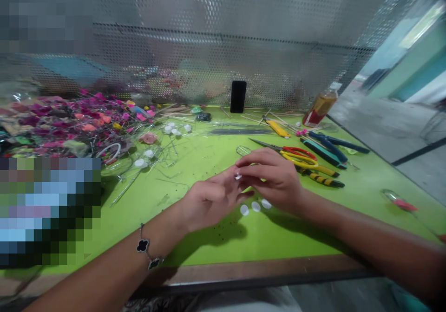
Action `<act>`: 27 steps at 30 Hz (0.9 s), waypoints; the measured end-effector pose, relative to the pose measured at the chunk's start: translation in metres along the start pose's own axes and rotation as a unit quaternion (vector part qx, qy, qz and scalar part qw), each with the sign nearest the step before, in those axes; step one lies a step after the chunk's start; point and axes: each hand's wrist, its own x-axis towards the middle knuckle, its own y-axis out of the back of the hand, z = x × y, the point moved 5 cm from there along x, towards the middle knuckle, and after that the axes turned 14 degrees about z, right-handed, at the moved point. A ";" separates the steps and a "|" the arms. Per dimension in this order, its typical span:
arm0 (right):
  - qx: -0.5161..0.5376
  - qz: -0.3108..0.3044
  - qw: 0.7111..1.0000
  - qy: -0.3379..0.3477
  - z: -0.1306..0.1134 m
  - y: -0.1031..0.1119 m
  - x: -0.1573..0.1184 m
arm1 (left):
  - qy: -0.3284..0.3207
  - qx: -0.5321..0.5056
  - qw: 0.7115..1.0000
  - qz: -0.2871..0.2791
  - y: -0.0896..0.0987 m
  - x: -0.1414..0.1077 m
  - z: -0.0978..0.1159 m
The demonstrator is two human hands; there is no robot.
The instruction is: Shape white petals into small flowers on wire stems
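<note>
The left hand [209, 202] and right hand [272, 178] meet over the tabletop [296, 237], both narrowly closed. Their fingertips come together on a small white piece [238, 176], though the fingers partly hide it, so its shape is hard to tell. A bracelet [142, 245] with black clover charms circles the left wrist.

Just below the hands, three white discs [256, 206] lie in a short row, apparently placed within easy reach of the fingers. Right of the hands, the hand tools seem grouped for quick pickup: red-handled scissors [294, 152], yellow-handled pliers [308, 162], black-and-yellow pliers [324, 179], teal pliers [322, 153] and blue pliers [334, 142]. Farther right of the hands lies a small glass vial [397, 199] with red inside.

Left of the hands, a few loose white discs [139, 163] sit among thin wires [163, 152], beside a heap of pink and magenta fabric flowers [69, 121], which appears kept apart from the tools. Beyond the hands, a yellow utility knife [277, 128] lies among thin sticks [251, 119]. Farther back, a phone [238, 96] stands upright and a bottle [320, 105] of amber liquid lies tilted, both before a perforated metal sheet [209, 24].
</note>
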 end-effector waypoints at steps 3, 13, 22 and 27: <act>0.026 0.033 0.999 -0.018 0.002 0.004 -0.001 | 0.014 -0.035 0.999 0.014 0.004 0.000 0.002; -0.030 0.017 0.999 0.004 0.003 0.011 -0.001 | -0.007 0.080 0.982 0.170 0.026 0.005 -0.006; -0.217 -0.086 0.944 0.232 -0.007 0.015 -0.006 | -0.060 0.133 0.970 0.197 0.026 0.006 -0.001; -0.133 -0.027 0.985 0.110 0.002 0.022 -0.001 | -0.055 0.093 0.968 0.226 0.033 0.005 0.003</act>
